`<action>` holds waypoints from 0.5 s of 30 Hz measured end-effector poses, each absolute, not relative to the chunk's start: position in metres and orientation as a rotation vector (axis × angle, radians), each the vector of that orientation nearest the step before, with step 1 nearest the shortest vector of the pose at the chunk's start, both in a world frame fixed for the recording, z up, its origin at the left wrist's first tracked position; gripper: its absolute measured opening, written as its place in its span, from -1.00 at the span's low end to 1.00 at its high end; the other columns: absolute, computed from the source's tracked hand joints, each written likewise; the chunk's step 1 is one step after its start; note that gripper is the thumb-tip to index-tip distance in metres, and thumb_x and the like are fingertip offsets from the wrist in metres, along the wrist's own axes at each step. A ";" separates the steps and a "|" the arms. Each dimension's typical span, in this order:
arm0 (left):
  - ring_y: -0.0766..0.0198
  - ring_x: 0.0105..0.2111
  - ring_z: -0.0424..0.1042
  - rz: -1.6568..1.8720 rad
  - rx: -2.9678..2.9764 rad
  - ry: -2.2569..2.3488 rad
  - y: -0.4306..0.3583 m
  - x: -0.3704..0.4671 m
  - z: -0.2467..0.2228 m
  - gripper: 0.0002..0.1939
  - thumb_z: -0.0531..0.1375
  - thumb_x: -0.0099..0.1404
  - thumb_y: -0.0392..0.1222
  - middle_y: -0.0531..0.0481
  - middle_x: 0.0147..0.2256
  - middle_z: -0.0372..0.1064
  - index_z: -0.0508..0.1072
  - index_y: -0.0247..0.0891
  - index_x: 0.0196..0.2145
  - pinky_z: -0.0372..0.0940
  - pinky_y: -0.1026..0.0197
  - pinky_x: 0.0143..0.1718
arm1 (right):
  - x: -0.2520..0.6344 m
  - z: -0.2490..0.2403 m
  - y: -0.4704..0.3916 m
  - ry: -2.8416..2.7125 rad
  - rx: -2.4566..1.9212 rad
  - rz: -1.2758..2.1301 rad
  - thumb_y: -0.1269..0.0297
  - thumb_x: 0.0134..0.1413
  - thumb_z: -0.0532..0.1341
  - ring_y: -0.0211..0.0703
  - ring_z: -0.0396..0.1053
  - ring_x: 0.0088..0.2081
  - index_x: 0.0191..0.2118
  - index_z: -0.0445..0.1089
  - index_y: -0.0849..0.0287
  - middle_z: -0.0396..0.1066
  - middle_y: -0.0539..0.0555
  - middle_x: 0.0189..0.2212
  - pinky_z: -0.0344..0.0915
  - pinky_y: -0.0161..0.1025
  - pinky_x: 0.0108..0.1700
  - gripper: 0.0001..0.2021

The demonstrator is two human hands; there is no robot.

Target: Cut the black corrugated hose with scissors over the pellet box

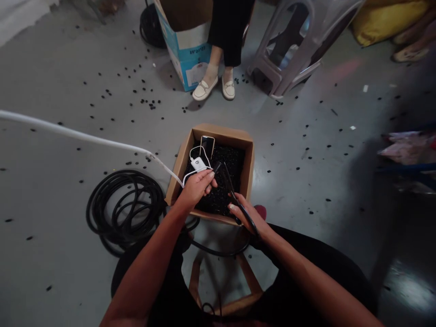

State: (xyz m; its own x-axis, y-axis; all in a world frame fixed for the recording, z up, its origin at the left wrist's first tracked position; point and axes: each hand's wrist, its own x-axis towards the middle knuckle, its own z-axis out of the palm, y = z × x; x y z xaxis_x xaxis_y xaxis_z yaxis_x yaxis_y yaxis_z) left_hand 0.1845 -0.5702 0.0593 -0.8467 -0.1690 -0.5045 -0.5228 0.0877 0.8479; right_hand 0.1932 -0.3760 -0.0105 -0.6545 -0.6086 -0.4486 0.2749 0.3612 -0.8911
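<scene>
Over an open cardboard box (248, 177), my left hand (197, 187) pinches a small black toothed strip (217, 169). Its exact kind is too small to make out. My right hand (251, 212) holds black-handled scissors (228, 178), with the blades pointing up beside the strip. Whether the blades touch it I cannot tell. Many small black pieces (218, 200) fill the box below both hands. Near the box's far left side, a white device with a cable (198, 164) and a phone (207, 145) lie on these pieces.
A coiled black hose (126, 209) lies at the left, and a white cable (85, 136) runs into the box. Another person's shoes (205, 89) stand ahead, between a blue-white carton (190, 68) and a grey plastic stool (289, 68). Black bits are scattered over the floor (289, 181).
</scene>
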 end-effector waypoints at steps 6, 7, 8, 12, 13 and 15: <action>0.45 -0.60 0.14 1.504 -0.527 2.320 -0.573 0.186 0.046 -0.70 0.03 0.27 -0.02 0.07 -0.51 0.30 0.40 -0.30 -0.40 0.07 0.34 -0.55 | 0.188 -0.003 -0.372 1.856 -0.318 -1.345 0.03 0.14 0.05 -0.05 0.37 -0.17 0.15 0.11 0.26 0.39 0.17 -0.17 0.28 -0.10 -0.09 -0.46; 0.43 -0.59 0.15 1.443 -0.497 2.365 -0.573 0.187 0.044 -0.69 0.02 0.27 -0.02 0.07 -0.51 0.31 0.41 -0.29 -0.39 0.08 0.34 -0.53 | 0.188 -0.003 -0.372 1.857 -0.326 -1.346 0.03 0.14 0.06 -0.05 0.36 -0.17 0.14 0.12 0.26 0.39 0.17 -0.17 0.28 -0.10 -0.09 -0.47; 0.41 -0.58 0.17 1.393 -0.474 2.401 -0.573 0.187 0.042 -0.69 0.02 0.28 -0.03 0.06 -0.51 0.32 0.43 -0.29 -0.38 0.09 0.34 -0.52 | 0.188 -0.004 -0.372 1.861 -0.333 -1.346 0.04 0.13 0.07 -0.04 0.35 -0.16 0.13 0.13 0.25 0.40 0.16 -0.18 0.27 -0.10 -0.09 -0.47; 0.37 -0.54 0.23 1.300 -0.427 2.458 -0.570 0.188 0.040 -0.71 0.04 0.27 -0.07 0.06 -0.52 0.36 0.49 -0.27 -0.36 0.11 0.32 -0.47 | 0.189 -0.008 -0.372 1.902 -0.359 -1.351 0.03 0.09 0.11 -0.05 0.35 -0.20 0.09 0.17 0.20 0.39 0.14 -0.21 0.27 -0.12 -0.12 -0.50; 0.36 -0.53 0.25 1.289 -0.418 2.459 -0.569 0.188 0.040 -0.71 0.04 0.27 -0.09 0.06 -0.53 0.36 0.50 -0.27 -0.34 0.11 0.32 -0.46 | 0.189 -0.009 -0.372 1.908 -0.366 -1.349 0.02 0.09 0.11 -0.06 0.35 -0.21 0.08 0.18 0.20 0.39 0.13 -0.22 0.28 -0.12 -0.13 -0.50; 0.34 -0.51 0.28 1.282 -0.405 2.456 -0.567 0.188 0.040 -0.73 0.05 0.27 -0.12 0.07 -0.54 0.36 0.52 -0.27 -0.31 0.12 0.32 -0.44 | 0.190 -0.011 -0.371 1.909 -0.370 -1.342 0.01 0.09 0.11 -0.08 0.34 -0.23 0.08 0.19 0.19 0.37 0.12 -0.24 0.28 -0.14 -0.15 -0.51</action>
